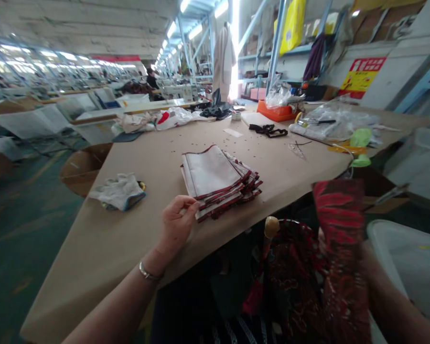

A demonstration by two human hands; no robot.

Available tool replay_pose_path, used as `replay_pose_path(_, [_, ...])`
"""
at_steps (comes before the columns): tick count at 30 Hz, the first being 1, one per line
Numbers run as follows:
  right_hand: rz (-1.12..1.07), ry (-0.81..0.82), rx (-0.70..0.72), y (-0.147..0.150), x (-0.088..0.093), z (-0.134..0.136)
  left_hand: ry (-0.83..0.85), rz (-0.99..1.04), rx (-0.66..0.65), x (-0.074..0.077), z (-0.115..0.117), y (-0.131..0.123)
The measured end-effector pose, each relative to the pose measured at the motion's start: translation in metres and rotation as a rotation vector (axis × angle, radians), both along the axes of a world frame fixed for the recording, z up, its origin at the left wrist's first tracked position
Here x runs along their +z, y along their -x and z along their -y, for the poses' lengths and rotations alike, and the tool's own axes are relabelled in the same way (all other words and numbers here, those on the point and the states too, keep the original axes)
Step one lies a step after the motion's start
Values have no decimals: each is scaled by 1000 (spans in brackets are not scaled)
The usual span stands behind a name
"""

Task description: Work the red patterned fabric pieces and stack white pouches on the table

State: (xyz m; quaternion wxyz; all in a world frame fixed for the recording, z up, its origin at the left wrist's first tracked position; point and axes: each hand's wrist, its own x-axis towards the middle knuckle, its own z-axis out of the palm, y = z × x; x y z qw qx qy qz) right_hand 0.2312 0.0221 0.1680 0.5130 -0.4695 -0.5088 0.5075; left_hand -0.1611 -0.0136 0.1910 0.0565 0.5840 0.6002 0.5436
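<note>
Garment floor, brown bench (136, 267). My left hand (177, 224) rests at near-left corner of stack of folded fabric pieces (220, 181), fingers curled on its lowest edge, pinching nothing clear. Stack lies just ahead-right of that hand, long axis running away toward far-left. My right hand (322, 239), mostly hidden, grips red patterned piece (338, 215) upright, off bench edge, farther from stack.
</note>
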Motion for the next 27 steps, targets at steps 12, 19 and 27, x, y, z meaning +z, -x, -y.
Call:
replay_pose_path(12, [680, 75, -259, -11, -161, 40, 106, -593, 20, -4, -35, 12])
replay_pose_path(19, [454, -179, -68, 46, -78, 52, 208, -654, 15, -2, -43, 12])
replay_pose_path(27, [611, -894, 154, 131, 49, 21, -28, -311, 197, 26, -57, -1])
